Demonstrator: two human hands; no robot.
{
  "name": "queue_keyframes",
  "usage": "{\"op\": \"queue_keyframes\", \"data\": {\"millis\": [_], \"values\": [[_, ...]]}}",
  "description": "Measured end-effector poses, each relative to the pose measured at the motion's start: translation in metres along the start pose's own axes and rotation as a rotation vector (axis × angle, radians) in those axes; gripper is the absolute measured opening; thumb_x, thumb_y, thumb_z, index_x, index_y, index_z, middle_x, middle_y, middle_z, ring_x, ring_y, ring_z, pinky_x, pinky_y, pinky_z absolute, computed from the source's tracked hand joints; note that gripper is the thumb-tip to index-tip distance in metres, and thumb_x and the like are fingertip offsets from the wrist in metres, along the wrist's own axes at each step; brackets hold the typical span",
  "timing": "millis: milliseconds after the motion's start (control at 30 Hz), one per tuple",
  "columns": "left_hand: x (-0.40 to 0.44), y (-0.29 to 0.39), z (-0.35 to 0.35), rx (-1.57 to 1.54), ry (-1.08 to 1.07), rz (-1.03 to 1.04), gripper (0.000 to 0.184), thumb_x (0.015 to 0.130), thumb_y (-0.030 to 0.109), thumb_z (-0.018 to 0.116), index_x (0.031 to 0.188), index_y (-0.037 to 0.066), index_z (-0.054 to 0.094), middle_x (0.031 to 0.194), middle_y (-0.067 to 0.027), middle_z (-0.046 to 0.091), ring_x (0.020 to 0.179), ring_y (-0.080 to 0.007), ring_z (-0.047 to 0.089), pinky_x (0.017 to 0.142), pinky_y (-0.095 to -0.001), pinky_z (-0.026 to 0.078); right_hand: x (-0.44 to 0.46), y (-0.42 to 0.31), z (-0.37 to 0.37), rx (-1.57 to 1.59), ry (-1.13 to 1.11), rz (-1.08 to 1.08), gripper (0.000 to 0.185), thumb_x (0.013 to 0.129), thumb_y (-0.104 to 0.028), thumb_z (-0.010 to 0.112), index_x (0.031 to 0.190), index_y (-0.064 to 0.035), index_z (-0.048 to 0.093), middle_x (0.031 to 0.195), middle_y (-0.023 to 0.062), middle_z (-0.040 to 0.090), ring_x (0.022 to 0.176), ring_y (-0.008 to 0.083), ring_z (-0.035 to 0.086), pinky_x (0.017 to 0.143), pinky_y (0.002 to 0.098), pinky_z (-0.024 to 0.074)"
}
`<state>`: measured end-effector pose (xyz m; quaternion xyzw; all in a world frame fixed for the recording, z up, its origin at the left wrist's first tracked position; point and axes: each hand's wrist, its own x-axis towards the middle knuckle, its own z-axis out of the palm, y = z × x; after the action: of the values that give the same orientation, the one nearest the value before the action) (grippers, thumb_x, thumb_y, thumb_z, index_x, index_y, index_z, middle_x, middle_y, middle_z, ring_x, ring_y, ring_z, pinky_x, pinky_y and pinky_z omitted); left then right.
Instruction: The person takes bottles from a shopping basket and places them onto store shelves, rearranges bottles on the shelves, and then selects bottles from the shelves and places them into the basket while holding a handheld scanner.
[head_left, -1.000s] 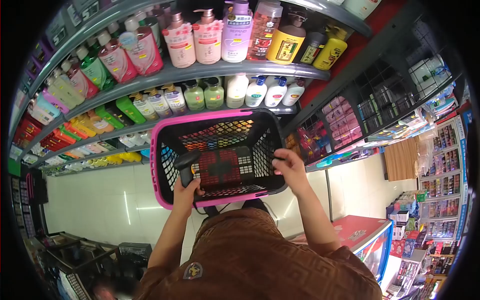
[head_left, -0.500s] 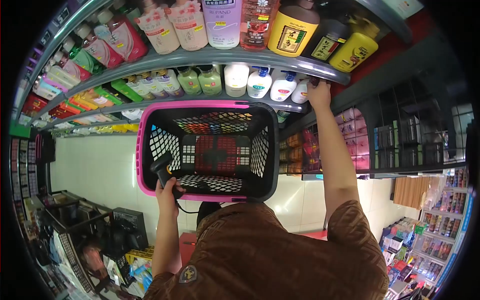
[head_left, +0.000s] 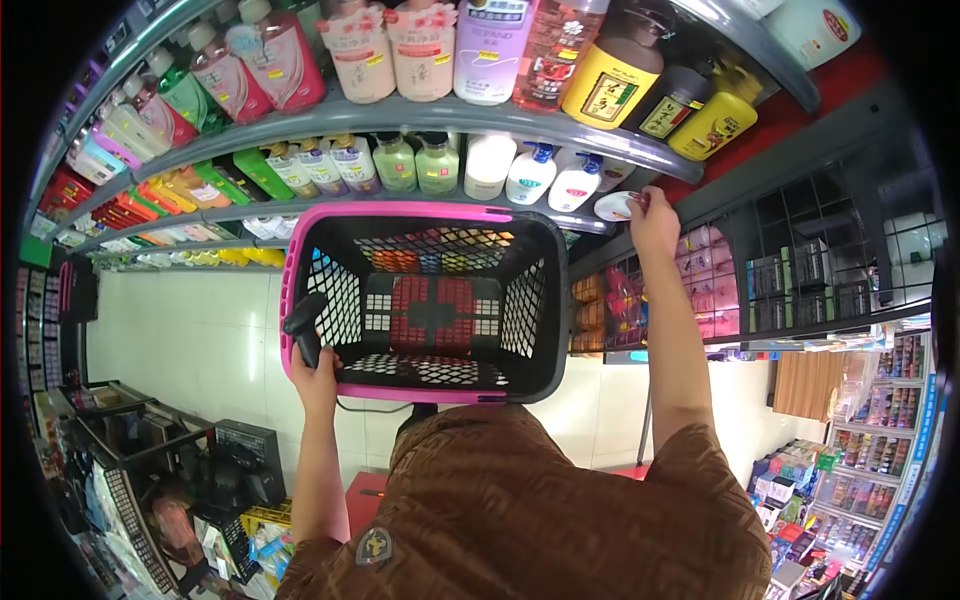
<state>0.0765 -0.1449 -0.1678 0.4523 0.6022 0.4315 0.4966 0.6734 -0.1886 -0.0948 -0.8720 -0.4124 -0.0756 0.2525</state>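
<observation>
In my left hand (head_left: 315, 378) is a black handheld barcode scanner (head_left: 303, 322), its head up over the pink rim at the left of the basket. My right hand (head_left: 655, 222) grips the top end of a white pump bottle (head_left: 614, 206), tilted nearly on its side at the right end of the lower shelf. Its neck is hidden by my fingers. Beside it stand two white bottles with blue pumps, one with a red label (head_left: 575, 187) and one with a green label (head_left: 531, 178). Between my arms sits a black-and-pink shopping basket (head_left: 552, 300) with nothing lying inside.
Large bottles, such as a yellow-labelled brown one (head_left: 612, 85), line the upper shelf (head_left: 400, 122) above. A wire rack (head_left: 790, 290) with packaged goods stands to the right. At lower left is a dark metal rack (head_left: 125, 425) by the tiled floor (head_left: 185, 320).
My right hand has drawn the white bottle out from the shelf and tipped it over. The scanner in my left hand has shifted left and down. The view has moved slightly.
</observation>
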Motion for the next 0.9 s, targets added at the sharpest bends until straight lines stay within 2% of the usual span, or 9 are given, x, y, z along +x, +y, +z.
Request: {"op": "queue_keyframes", "data": {"millis": [100, 200, 233, 300, 367, 500, 567, 733, 900], "values": [[0.014, -0.02, -0.005, 0.103, -0.038, 0.053, 0.02, 0.095, 0.007, 0.068, 0.111, 0.0, 0.059, 0.081, -0.0039, 0.063, 0.067, -0.0117, 0.06, 0.061, -0.0273, 0.05, -0.045, -0.039, -0.056, 0.126, 0.094, -0.035, 0.034, 0.088, -0.022, 0.079, 0.117, -0.0058, 0.069, 0.102, 0.0179, 0.074, 0.091, 0.0337, 0.073, 0.08, 0.0436, 0.0577], [0.017, -0.049, -0.013, 0.322, -0.044, 0.239, 0.037, 0.09, 0.011, 0.073, 0.122, -0.004, 0.062, 0.088, -0.009, 0.068, 0.075, -0.0184, 0.061, 0.07, -0.0309, 0.051, -0.091, -0.083, -0.1, 0.166, 0.094, -0.087, 0.037, 0.086, -0.024, 0.083, 0.115, -0.0042, 0.07, 0.095, 0.0153, 0.076, 0.083, 0.0265, 0.076, 0.074, 0.0369, 0.0592], [0.01, -0.034, -0.006, 0.386, -0.037, 0.438, 0.036, 0.09, 0.012, 0.073, 0.121, -0.005, 0.062, 0.085, -0.0123, 0.068, 0.072, -0.0179, 0.061, 0.069, -0.0316, 0.051, -0.104, -0.092, -0.099, 0.167, 0.082, -0.08, 0.037, 0.086, -0.024, 0.083, 0.115, -0.0042, 0.07, 0.095, 0.0153, 0.076, 0.083, 0.0265, 0.076, 0.074, 0.0369, 0.0592], [0.001, -0.02, -0.004, 0.422, -0.126, 0.319, 0.03, 0.091, 0.012, 0.073, 0.114, -0.005, 0.062, 0.083, -0.0098, 0.067, 0.073, -0.0188, 0.061, 0.069, -0.0341, 0.051, -0.125, -0.106, -0.096, 0.208, -0.142, -0.033, 0.037, 0.086, -0.025, 0.085, 0.113, -0.0041, 0.07, 0.095, 0.0146, 0.076, 0.083, 0.0248, 0.077, 0.073, 0.0366, 0.0598], [0.003, -0.022, -0.008, 0.448, -0.187, 0.308, 0.032, 0.092, 0.011, 0.072, 0.117, -0.004, 0.063, 0.082, -0.0103, 0.067, 0.072, -0.0177, 0.061, 0.069, -0.0337, 0.051, -0.148, -0.115, -0.061, 0.223, -0.31, -0.08, 0.038, 0.084, -0.032, 0.085, 0.106, -0.0046, 0.069, 0.089, 0.0146, 0.076, 0.079, 0.027, 0.076, 0.071, 0.04, 0.0596], [0.006, -0.025, -0.007, 0.417, -0.171, 0.299, 0.034, 0.091, 0.011, 0.073, 0.119, -0.004, 0.062, 0.085, -0.0101, 0.068, 0.076, -0.0159, 0.063, 0.072, -0.0322, 0.052, -0.196, -0.121, 0.039, 0.233, -0.656, -0.123, 0.037, 0.083, -0.034, 0.082, 0.096, -0.002, 0.07, 0.085, 0.0185, 0.075, 0.083, 0.0387, 0.074, 0.076, 0.0455, 0.0583], [0.008, -0.033, -0.007, 0.429, -0.123, 0.308, 0.041, 0.089, 0.016, 0.074, 0.123, -0.004, 0.062, 0.082, -0.016, 0.07, 0.07, -0.0231, 0.067, 0.068, -0.0356, 0.053, -0.211, -0.117, 0.085, 0.13, -0.807, -0.148, 0.031, 0.083, -0.03, 0.079, 0.093, -0.0023, 0.068, 0.086, 0.0195, 0.074, 0.086, 0.0392, 0.073, 0.08, 0.0486, 0.0579], [0.002, -0.022, -0.001, 0.56, -0.113, 0.313, 0.043, 0.088, 0.021, 0.074, 0.123, -0.003, 0.065, 0.079, -0.0205, 0.07, 0.069, -0.0364, 0.071, 0.066, -0.0411, 0.055, -0.253, -0.086, 0.178, -0.079, -0.969, -0.246, 0.03, 0.085, -0.023, 0.073, 0.108, -0.0032, 0.071, 0.098, 0.0213, 0.075, 0.098, 0.0396, 0.072, 0.09, 0.0502, 0.0565], [0.004, -0.023, -0.001, 0.611, -0.11, 0.318, 0.042, 0.087, 0.019, 0.074, 0.121, -0.003, 0.065, 0.078, -0.0213, 0.07, 0.069, -0.0379, 0.071, 0.065, -0.0418, 0.055, -0.264, -0.066, 0.21, -0.237, -1.113, -0.169, 0.032, 0.088, -0.018, 0.066, 0.117, -0.0053, 0.071, 0.11, 0.0211, 0.074, 0.11, 0.0384, 0.07, 0.097, 0.0481, 0.0552]]}}
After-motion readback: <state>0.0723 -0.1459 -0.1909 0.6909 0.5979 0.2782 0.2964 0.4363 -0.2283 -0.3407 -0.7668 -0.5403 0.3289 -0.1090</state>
